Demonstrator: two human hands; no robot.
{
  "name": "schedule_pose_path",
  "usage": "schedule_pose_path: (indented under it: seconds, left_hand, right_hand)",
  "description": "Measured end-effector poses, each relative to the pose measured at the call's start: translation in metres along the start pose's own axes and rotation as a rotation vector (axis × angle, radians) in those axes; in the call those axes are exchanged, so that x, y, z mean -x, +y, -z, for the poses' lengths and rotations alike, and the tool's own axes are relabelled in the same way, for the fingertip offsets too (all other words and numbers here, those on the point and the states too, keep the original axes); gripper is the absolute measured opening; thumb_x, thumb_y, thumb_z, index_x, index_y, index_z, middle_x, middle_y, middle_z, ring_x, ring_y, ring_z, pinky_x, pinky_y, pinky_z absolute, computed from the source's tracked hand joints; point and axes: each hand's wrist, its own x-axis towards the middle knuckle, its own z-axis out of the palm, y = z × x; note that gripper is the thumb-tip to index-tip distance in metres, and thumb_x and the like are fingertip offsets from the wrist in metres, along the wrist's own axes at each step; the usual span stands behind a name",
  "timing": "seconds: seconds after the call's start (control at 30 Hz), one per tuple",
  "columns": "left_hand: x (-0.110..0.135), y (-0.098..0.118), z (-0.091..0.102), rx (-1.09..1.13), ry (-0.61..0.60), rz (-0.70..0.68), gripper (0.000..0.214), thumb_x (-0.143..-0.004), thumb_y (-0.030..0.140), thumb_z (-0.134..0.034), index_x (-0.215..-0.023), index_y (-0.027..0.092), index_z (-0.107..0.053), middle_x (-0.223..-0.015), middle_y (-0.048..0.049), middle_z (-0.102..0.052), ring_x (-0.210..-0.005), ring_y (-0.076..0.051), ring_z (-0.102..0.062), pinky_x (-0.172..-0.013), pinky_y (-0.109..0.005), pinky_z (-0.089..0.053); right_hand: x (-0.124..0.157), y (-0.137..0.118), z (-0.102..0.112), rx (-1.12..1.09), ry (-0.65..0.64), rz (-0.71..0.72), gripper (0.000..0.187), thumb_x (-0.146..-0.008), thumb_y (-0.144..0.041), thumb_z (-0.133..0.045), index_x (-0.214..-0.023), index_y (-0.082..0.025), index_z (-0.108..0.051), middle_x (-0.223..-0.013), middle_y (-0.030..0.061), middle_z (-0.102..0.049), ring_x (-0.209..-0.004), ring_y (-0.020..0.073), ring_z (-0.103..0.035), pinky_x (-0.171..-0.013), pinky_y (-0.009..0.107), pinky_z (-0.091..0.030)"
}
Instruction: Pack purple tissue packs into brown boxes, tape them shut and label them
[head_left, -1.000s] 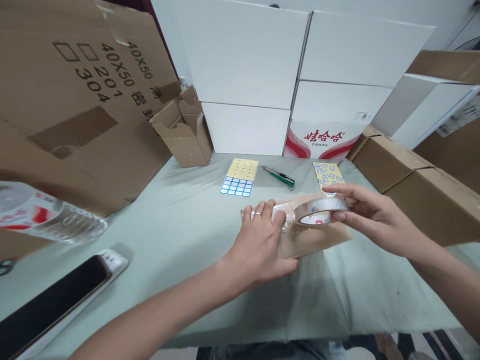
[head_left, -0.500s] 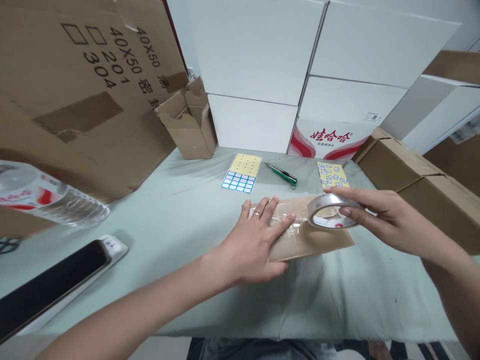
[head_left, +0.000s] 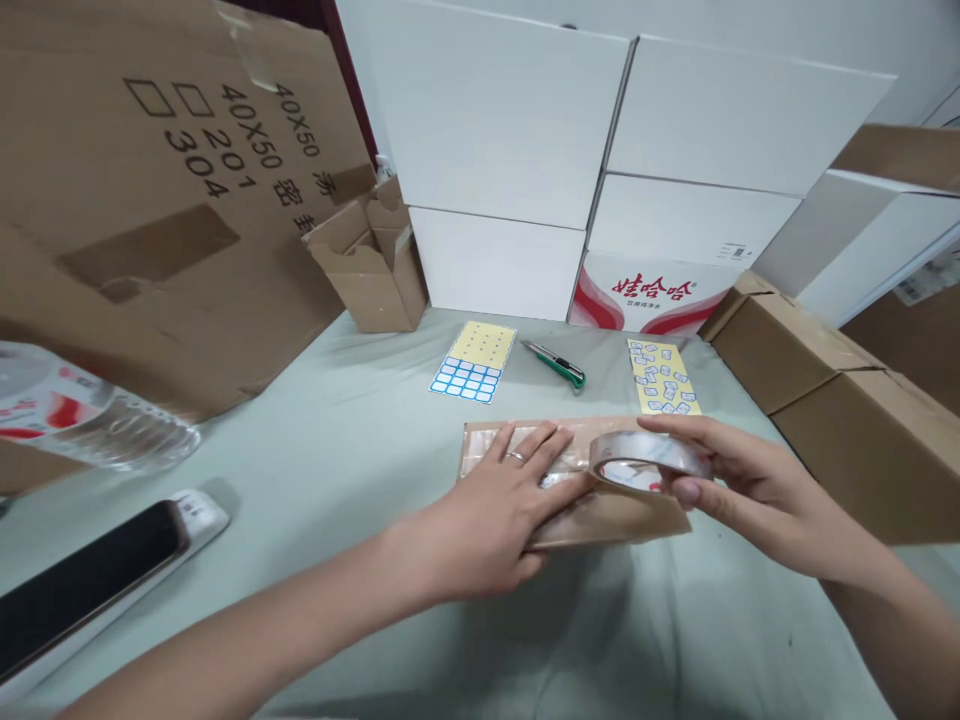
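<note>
A small brown cardboard box [head_left: 637, 518] sits in front of me, with shiny clear tape across its top. Spread over that top is my left hand [head_left: 499, 510], its fingers stretched out and pressing on the tape. Between thumb and fingers, my right hand [head_left: 742, 480] grips a roll of clear tape [head_left: 622, 450], held tilted just above or against the right part of the box top. I cannot tell whether the roll touches the box.
Behind the box lie a sticker sheet [head_left: 474, 362], a green utility knife [head_left: 553, 365] and a second sticker sheet [head_left: 664, 378]. An open small carton [head_left: 379, 285] stands at back left. A water bottle [head_left: 90, 410] and a phone [head_left: 90, 580] lie at left. White boxes [head_left: 499, 265] wall the back.
The roll has shifted slightly left relative to the box, and my left hand has moved a little from the box's left edge toward its middle. The camera view has tilted slightly.
</note>
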Motion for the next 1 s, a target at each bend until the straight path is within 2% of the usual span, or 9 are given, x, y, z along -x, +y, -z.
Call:
schedule_pose_path:
  seconds: [0.07,0.17,0.23,0.33,0.37,0.47,0.63,0.8,1.0]
  left_hand:
    - [0.002,-0.004,0.011,0.114,0.018,-0.006,0.085,-0.075,0.033,-0.076,-0.149,0.024,-0.034,-0.161,-0.0205,-0.021,-0.148,-0.041,-0.019,-0.113,-0.062,-0.027]
    - [-0.005,-0.003,0.023,0.353,0.269,0.062,0.083,-0.075,0.051,-0.075,-0.143,0.019,-0.042,-0.146,-0.0193,-0.049,-0.133,-0.038,-0.047,-0.102,-0.055,-0.044]
    - [-0.015,0.002,0.026,0.474,0.465,0.019,0.056,-0.082,0.039,-0.071,-0.131,0.018,-0.054,-0.126,-0.0126,-0.066,-0.114,-0.029,-0.062,-0.097,-0.045,-0.050]
    - [-0.029,0.010,0.024,0.577,0.601,-0.101,0.018,-0.084,0.016,-0.063,-0.102,0.017,-0.068,-0.097,-0.0038,-0.075,-0.093,-0.018,-0.068,-0.088,-0.031,-0.052]
    - [-0.031,0.011,0.022,0.583,0.629,-0.106,0.018,-0.083,0.012,-0.061,-0.099,0.017,-0.068,-0.094,-0.0031,-0.074,-0.089,-0.017,-0.068,-0.085,-0.029,-0.053]
    - [-0.030,0.016,0.014,0.455,0.736,-0.147,0.034,-0.081,0.009,-0.057,-0.114,0.016,-0.061,-0.099,-0.0064,-0.074,-0.089,-0.018,-0.068,-0.081,-0.031,-0.055]
    - [-0.027,0.026,0.002,0.156,0.860,-0.253,0.029,-0.088,0.013,-0.046,-0.116,0.010,-0.053,-0.090,-0.0112,-0.071,-0.085,-0.023,-0.066,-0.080,-0.038,-0.055]
    - [-0.033,0.027,-0.003,0.149,0.947,-0.205,0.029,-0.095,0.023,-0.047,-0.118,0.008,-0.053,-0.104,-0.0147,-0.067,-0.098,-0.024,-0.061,-0.087,-0.039,-0.053]
    - [-0.035,0.011,-0.007,0.060,1.028,-0.215,0.032,-0.098,0.027,-0.047,-0.122,0.008,-0.056,-0.096,-0.0111,-0.060,-0.095,-0.021,-0.055,-0.087,-0.037,-0.051]
  right_hand:
    - [0.001,0.002,0.001,-0.146,-0.018,-0.027,0.038,-0.096,-0.034,-0.057,-0.133,-0.039,-0.053,-0.120,0.0013,-0.067,-0.090,0.0147,-0.068,-0.069,0.021,-0.055]
    - [-0.003,0.003,0.003,-0.277,-0.050,0.001,0.033,-0.095,-0.039,-0.058,-0.128,-0.037,-0.058,-0.114,0.0016,-0.069,-0.088,0.0144,-0.068,-0.068,0.019,-0.054]
    - [-0.016,0.012,0.007,-0.298,-0.088,0.062,0.035,-0.094,-0.052,-0.054,-0.120,-0.031,-0.065,-0.106,0.0036,-0.071,-0.090,0.0176,-0.068,-0.071,0.023,-0.055]
    - [-0.056,0.048,0.006,-0.163,-0.003,0.040,0.060,-0.095,-0.068,-0.031,-0.109,-0.023,-0.069,-0.091,0.0063,-0.071,-0.087,0.0211,-0.067,-0.079,0.033,-0.055]
    - [-0.075,0.064,0.002,-0.014,0.077,-0.048,0.062,-0.097,-0.066,-0.026,-0.112,-0.023,-0.068,-0.092,0.0063,-0.070,-0.090,0.0213,-0.067,-0.084,0.035,-0.055]
    - [-0.133,0.117,-0.022,0.171,0.160,-0.193,0.044,-0.094,-0.050,-0.053,-0.119,-0.016,-0.063,-0.119,0.0140,-0.064,-0.114,0.0281,-0.058,-0.101,0.047,-0.045]
    - [-0.188,0.170,-0.071,0.298,0.077,-0.294,0.035,-0.094,-0.036,-0.061,-0.123,-0.017,-0.059,-0.127,0.0093,-0.059,-0.111,0.0237,-0.060,-0.093,0.047,-0.051]
    - [-0.179,0.177,-0.063,0.241,-0.022,-0.275,0.032,-0.094,-0.035,-0.060,-0.120,-0.017,-0.059,-0.124,0.0092,-0.060,-0.106,0.0221,-0.061,-0.090,0.044,-0.053]
    - [-0.103,0.152,0.021,-0.038,-0.213,-0.199,0.047,-0.087,-0.045,-0.063,-0.126,-0.019,-0.057,-0.091,0.0035,-0.065,-0.069,0.0149,-0.062,-0.064,0.030,-0.055]
